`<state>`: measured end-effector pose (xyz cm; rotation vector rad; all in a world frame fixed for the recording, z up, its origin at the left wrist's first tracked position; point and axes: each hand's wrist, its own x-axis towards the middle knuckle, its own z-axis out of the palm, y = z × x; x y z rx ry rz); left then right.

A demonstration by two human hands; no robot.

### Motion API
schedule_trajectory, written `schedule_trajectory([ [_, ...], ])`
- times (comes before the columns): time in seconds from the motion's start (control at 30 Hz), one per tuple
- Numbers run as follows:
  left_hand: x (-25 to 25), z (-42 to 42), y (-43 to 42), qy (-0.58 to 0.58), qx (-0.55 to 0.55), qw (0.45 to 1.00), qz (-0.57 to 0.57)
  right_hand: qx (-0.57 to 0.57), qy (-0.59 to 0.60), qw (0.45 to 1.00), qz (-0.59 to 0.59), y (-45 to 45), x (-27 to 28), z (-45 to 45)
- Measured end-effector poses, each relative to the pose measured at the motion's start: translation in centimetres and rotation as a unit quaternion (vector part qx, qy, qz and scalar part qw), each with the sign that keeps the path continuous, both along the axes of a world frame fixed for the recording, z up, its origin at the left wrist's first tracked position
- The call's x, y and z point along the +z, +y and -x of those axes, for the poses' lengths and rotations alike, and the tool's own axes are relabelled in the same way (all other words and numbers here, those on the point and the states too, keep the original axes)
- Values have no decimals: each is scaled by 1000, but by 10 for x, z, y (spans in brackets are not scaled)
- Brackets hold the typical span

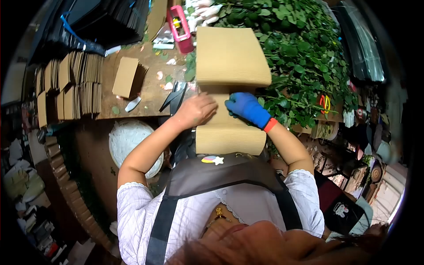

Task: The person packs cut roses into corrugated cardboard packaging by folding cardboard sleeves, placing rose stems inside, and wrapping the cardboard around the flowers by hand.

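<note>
A tan corrugated cardboard sheet lies at the near edge of the bench, with its ridged far and near parts raised around a lower middle strip. My left hand, bare, has its fingers bent together over the left side of that strip. Opposite it, my right hand wears a blue glove and has its fingers curled on the strip's right side. Both hands touch the cardboard; their thumbs are mostly hidden. Just left of my left hand lies a dark strip-like object.
Leafy green stems are heaped on the right of the bench. At left stand stacked cardboard pieces and a separate folded piece. A pink holder sits at the back. Below is a whitish round tub; yellow-red handles lie right.
</note>
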<state>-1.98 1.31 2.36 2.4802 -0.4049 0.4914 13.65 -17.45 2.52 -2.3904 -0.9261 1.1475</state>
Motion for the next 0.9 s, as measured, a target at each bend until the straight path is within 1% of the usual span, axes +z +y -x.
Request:
schedule_trajectory([
  [0.03,-13,0,-4,66,7,998,0,63,-129,990,-5,-2,-1,2],
  [0.07,-16,-1,-8,35,24,999,5,83,-145,986,14,-2,6,3],
  [0.1,-13,-1,-9,42,28,999,10,118,-177,977,4,-4,10,3],
  [0.17,-10,0,-9,59,31,998,1,102,-180,972,-107,-15,35,5],
  [0.2,-10,0,-9,54,32,998,-3,61,-115,979,-159,-19,56,1],
  [0.23,-11,2,-10,50,34,998,-6,-2,-124,960,-252,-23,73,-10],
  [0.27,-13,2,-11,34,34,999,3,-65,-131,928,-343,-27,88,-22],
  [0.3,-8,2,-13,45,43,998,13,-127,-138,883,-430,-32,95,-34],
  [0.37,-18,3,-13,45,52,997,19,-158,-305,837,-426,-34,94,-80],
  [0.4,-15,2,-13,46,53,997,17,-130,-415,823,-366,-36,73,-108],
  [0.43,-14,3,-13,57,52,997,17,-101,-484,831,-256,-32,51,-126],
  [0.47,-12,3,-14,59,52,997,9,-69,-512,825,-229,-25,33,-133],
  [0.5,-10,3,-13,61,52,997,-2,-38,-539,817,-203,-14,30,-138],
  [0.57,-7,3,-12,51,37,998,-5,-7,-439,819,-370,-1,36,-147],
  [0.6,-6,3,-14,56,41,998,0,10,-380,809,-448,3,45,-146],
  [0.63,-5,3,-14,61,44,997,5,-19,-266,834,-483,2,54,-140],
  [0.67,-5,3,-14,57,39,998,-3,-48,-150,846,-509,-4,64,-127],
  [0.7,-4,4,-16,74,46,996,12,-75,-31,846,-528,-9,69,-118],
  [0.77,-4,4,-17,63,49,997,-1,-110,98,851,-504,-18,57,-112],
  [0.8,-1,4,-18,69,55,996,-1,-77,69,924,-368,-25,43,-123],
  [0.83,1,2,-17,67,50,996,-5,-41,-26,964,-260,-39,31,-132],
  [0.87,3,2,-17,71,49,996,-6,-69,-140,958,-240,-42,39,-132],
  [0.9,3,1,-17,74,49,996,-6,-96,-254,938,-217,-43,49,-135],
])
